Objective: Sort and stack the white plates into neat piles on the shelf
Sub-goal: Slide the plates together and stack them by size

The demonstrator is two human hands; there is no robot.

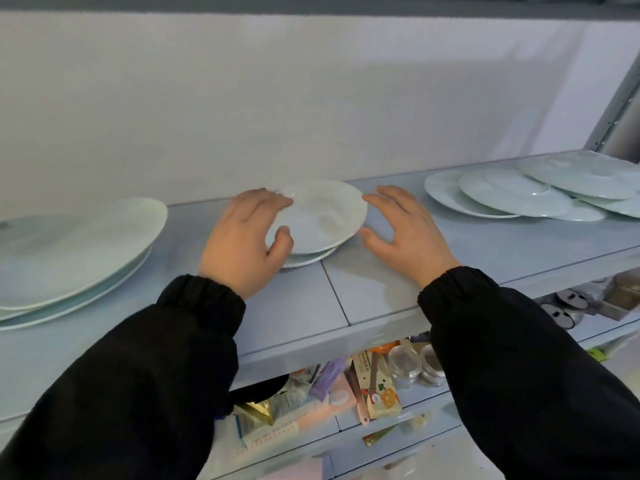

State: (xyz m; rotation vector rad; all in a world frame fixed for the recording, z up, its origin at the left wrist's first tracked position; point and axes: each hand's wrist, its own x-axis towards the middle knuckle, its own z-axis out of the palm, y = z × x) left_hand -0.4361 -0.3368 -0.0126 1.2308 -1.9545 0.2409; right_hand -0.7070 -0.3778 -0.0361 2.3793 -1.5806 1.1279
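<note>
A small pile of two white plates [322,220] sits in the middle of the pale grey shelf [398,271]. My left hand [242,237] curls around the pile's left rim, thumb and fingers touching the top plate. My right hand [405,230] hovers just right of the pile, fingers spread, apart from the rim. A pile of larger white plates [76,251] lies at the left. Several white plates [530,192] overlap loosely at the right end.
A white wall [311,98] backs the shelf, and another shelf runs overhead. A metal upright [620,109] stands at the far right. The lower shelf holds packets [377,386], clear jars [405,365] and other small goods.
</note>
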